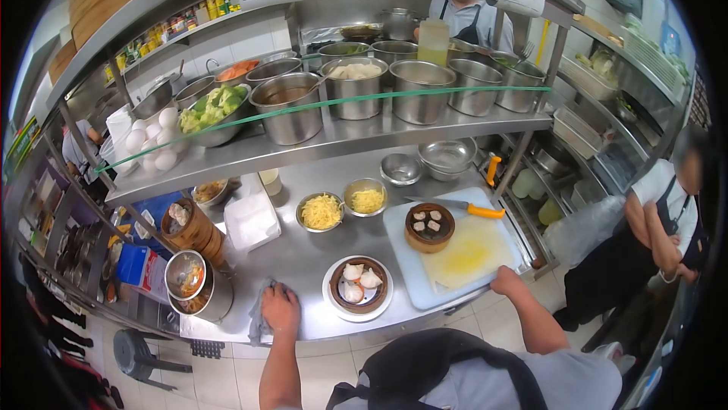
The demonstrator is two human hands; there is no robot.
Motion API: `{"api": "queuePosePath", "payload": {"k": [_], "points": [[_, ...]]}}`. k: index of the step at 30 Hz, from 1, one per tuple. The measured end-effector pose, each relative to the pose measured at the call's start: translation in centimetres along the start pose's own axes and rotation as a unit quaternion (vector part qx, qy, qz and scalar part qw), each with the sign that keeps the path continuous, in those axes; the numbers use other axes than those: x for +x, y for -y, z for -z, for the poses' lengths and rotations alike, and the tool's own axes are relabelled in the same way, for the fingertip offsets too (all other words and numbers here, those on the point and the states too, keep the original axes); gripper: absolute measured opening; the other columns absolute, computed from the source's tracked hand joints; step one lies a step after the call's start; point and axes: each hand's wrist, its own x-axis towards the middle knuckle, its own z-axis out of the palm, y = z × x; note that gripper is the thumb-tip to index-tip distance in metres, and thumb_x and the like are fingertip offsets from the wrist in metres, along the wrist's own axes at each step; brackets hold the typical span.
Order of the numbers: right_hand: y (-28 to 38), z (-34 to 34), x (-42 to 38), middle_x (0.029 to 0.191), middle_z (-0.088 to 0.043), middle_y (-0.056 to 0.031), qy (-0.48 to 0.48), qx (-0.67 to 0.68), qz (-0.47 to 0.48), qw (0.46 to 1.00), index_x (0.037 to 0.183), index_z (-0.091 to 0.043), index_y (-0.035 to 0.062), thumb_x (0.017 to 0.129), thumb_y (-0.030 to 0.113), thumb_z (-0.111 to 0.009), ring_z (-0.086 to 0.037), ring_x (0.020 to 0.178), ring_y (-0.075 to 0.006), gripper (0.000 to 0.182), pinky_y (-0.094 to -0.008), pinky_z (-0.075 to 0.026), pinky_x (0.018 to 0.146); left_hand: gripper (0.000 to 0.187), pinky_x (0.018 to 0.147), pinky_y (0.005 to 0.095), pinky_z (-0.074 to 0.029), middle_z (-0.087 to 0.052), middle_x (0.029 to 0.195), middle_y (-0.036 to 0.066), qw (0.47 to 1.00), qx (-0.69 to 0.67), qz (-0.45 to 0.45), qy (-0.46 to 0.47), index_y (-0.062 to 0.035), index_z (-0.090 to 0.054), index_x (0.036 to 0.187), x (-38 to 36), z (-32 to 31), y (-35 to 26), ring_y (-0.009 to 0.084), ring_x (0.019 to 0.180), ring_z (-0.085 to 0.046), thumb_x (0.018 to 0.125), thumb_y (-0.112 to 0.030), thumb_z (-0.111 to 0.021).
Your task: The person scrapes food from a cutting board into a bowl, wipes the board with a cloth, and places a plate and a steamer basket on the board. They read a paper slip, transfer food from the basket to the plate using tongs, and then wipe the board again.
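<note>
My left hand (pixel 280 308) is closed on a grey cloth (pixel 262 319) lying on the steel counter. At the near right corner of the cutting board (pixel 409 277), my right hand (pixel 506 280) is closed, touching or beside the board's edge; what its fingers hold is hidden. Between my hands, a white plate (pixel 334 305) bears a bamboo steamer (pixel 385 294) with three pale dumplings (pixel 353 291). On the board sit another steamer (pixel 428 244) with several small dumplings and a knife with an orange handle (pixel 485 212). Two metal bowls of shredded yellow food (pixel 321 212) stand behind the plate.
A steel shelf (pixel 341 145) above the counter holds pots, eggs (pixel 155 141) and broccoli (pixel 216 109). Stacked steamers (pixel 201 239) and a metal pot (pixel 216 304) stand at left. A co-worker (pixel 629 236) with folded arms stands at right; another is behind the shelf. A stool (pixel 140 353) is at lower left.
</note>
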Motion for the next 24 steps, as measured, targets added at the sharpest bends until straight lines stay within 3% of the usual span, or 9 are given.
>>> {"api": "queuePosePath", "payload": {"k": [9,16,18,24], "points": [[0.5,-0.2,-0.5,0.112,-0.065,-0.0316,-0.026,0.011,-0.010,1.000,0.107,-0.063,-0.0087,0.078,0.017,-0.066,-0.063,0.111,-0.0429,0.039,-0.0454,-0.051,0.096,0.033,0.083,0.0467,-0.050,-0.060,0.103,0.016,1.000,0.017,0.004,0.005,-0.0026,-0.067,0.112,-0.2,0.0,-0.1,0.0357,0.099,-0.059,0.086,-0.022,-0.062],[1.4,1.0,-0.7,0.116,-0.065,-0.0322,0.017,-0.002,-0.027,0.999,0.113,-0.064,-0.0080,0.078,0.013,-0.062,-0.062,0.114,-0.0431,0.041,-0.0443,-0.050,0.097,0.031,0.083,0.0465,-0.050,-0.060,0.103,0.016,1.000,0.020,0.006,0.001,-0.0033,-0.067,0.110,0.0,-0.1,-0.2,0.0357,0.099,-0.059,0.086,-0.022,-0.062],[1.7,1.3,-1.2,0.114,-0.065,-0.0313,0.005,0.011,-0.026,1.000,0.107,-0.066,-0.0067,0.078,0.016,-0.065,-0.063,0.112,-0.0425,0.037,-0.0448,-0.051,0.095,0.031,0.083,0.0465,-0.049,-0.060,0.102,0.016,1.000,0.017,-0.001,-0.008,-0.0031,-0.067,0.110,-0.2,0.0,-0.3,0.0358,0.099,-0.059,0.086,-0.022,-0.062],[0.7,0.5,-0.6,0.115,-0.065,-0.0312,0.000,0.006,-0.020,1.000,0.108,-0.066,-0.0065,0.079,0.016,-0.064,-0.063,0.113,-0.0423,0.037,-0.0450,-0.050,0.096,0.029,0.084,0.0467,-0.049,-0.061,0.102,0.017,1.000,0.011,-0.004,-0.011,-0.0026,-0.067,0.108,0.0,0.0,-0.4,0.0365,0.099,-0.058,0.085,-0.020,-0.063]]}}
